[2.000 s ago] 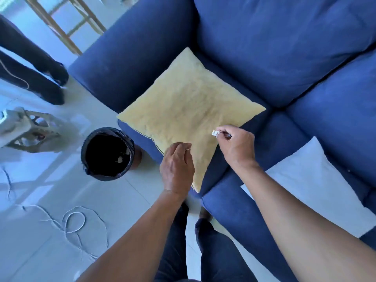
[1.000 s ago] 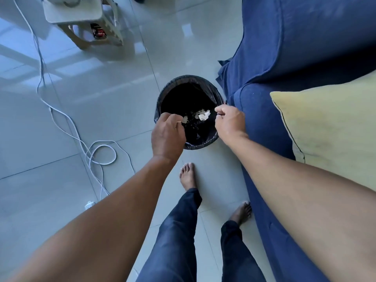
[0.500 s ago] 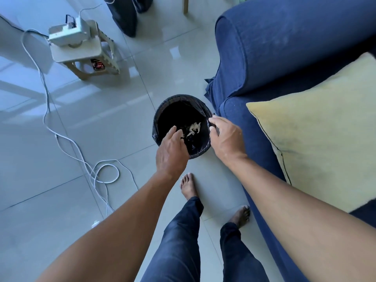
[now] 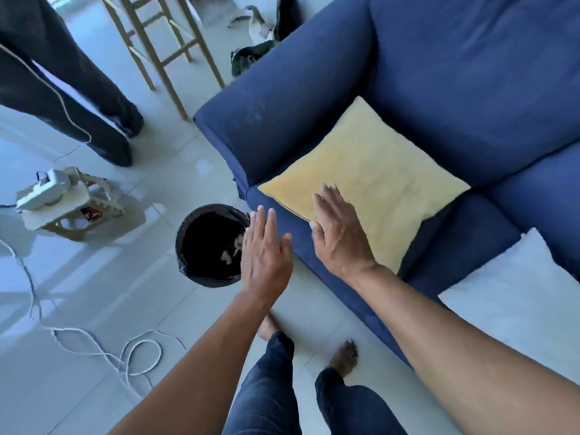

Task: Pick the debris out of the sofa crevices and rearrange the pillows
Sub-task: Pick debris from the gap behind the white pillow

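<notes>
A yellow pillow (image 4: 376, 180) lies flat on the seat of the blue sofa (image 4: 470, 73), close to its left armrest. A white pillow (image 4: 518, 296) lies on the seat further right. On the floor beside the sofa stands a small bin with a black liner (image 4: 201, 246); pale scraps of debris (image 4: 230, 249) lie inside it. My left hand (image 4: 266, 252) hovers flat over the bin's right rim, fingers straight, holding nothing. My right hand (image 4: 339, 233) is spread flat over the near corner of the yellow pillow, empty too.
A small white step stool (image 4: 72, 205) with a device on it stands left of the bin. A white cable (image 4: 94, 346) snakes over the tiled floor. Another person's dark-trousered legs (image 4: 62, 89) and a wooden stool (image 4: 163, 45) are at the far left. My bare feet (image 4: 343, 356) stand by the sofa front.
Both hands let debris fall into the bin, then opened flat and lifted away. My right hand moved over the yellow pillow, and my view swung back toward the sofa.
</notes>
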`<state>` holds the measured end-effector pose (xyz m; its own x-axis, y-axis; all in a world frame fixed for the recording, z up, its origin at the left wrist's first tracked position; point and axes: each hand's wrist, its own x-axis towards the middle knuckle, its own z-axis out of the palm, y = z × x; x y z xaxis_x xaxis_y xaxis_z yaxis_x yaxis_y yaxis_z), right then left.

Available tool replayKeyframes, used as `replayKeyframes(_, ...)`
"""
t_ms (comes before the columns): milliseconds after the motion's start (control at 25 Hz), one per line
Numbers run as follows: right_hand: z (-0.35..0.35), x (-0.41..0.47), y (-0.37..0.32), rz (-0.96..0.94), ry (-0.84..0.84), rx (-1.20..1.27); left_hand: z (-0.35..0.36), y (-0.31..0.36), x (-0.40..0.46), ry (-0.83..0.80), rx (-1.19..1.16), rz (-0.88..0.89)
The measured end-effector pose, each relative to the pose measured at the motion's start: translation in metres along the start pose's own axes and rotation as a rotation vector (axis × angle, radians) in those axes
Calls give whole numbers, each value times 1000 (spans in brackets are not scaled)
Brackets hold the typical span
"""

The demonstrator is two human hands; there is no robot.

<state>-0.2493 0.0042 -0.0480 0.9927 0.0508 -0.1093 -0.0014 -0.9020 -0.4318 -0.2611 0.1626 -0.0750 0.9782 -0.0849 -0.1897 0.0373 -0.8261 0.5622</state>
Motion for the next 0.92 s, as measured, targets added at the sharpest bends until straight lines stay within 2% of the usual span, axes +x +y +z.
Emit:
replayKeyframes(360,-124,-176,160,341,246,16,74,221,-72,-179,120,422)
replayKeyframes(720,-178,-280,267,696,359,22,155,349,-105,-304,198,794)
replayKeyframes(920,-185,-303,312,851,378,46,209,394,-92,-393,231,893)
